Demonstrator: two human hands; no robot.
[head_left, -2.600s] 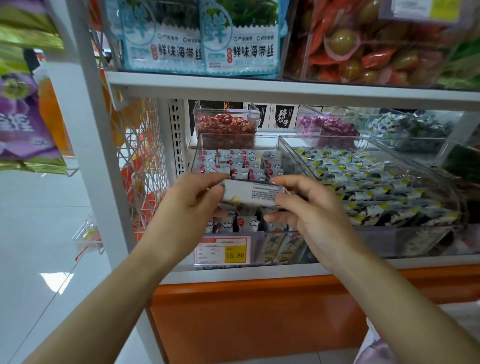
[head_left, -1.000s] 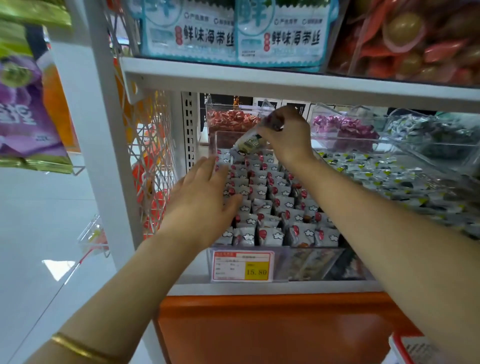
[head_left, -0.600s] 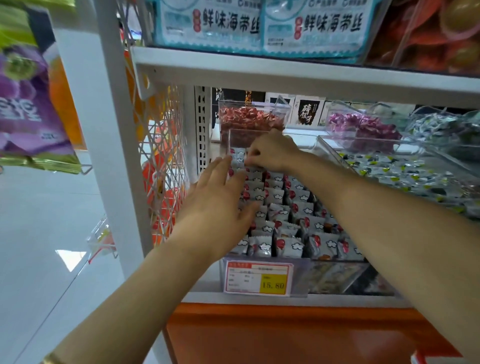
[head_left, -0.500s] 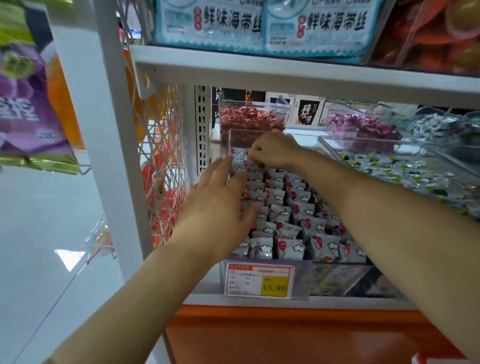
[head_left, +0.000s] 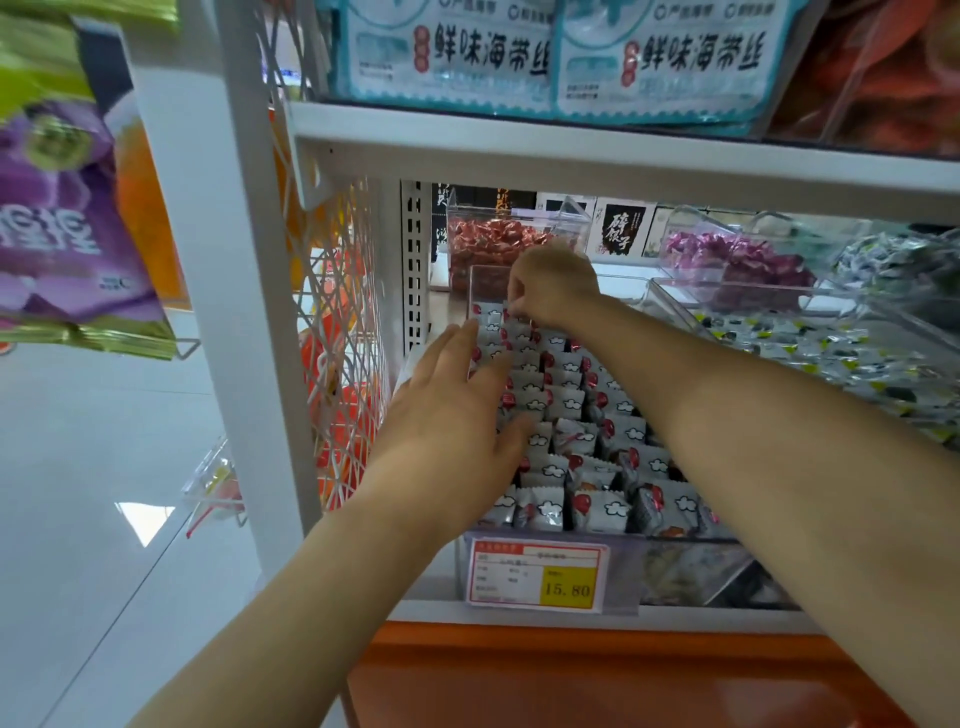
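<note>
Plainly the right hand (head_left: 553, 286) is the nearer one: its curled fingers pinch the white packet (head_left: 503, 318) at the far end of the clear bin (head_left: 483, 283), about 1 o'clock from the left hand (head_left: 457, 410). That hand lies flat, fingers straight, on the packet rows (head_left: 566, 405), which run from 5 to 11 o'clock.

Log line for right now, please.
left grip flat on snack packets | right grip pinching back-row packet | clear bin packed in rows
</note>
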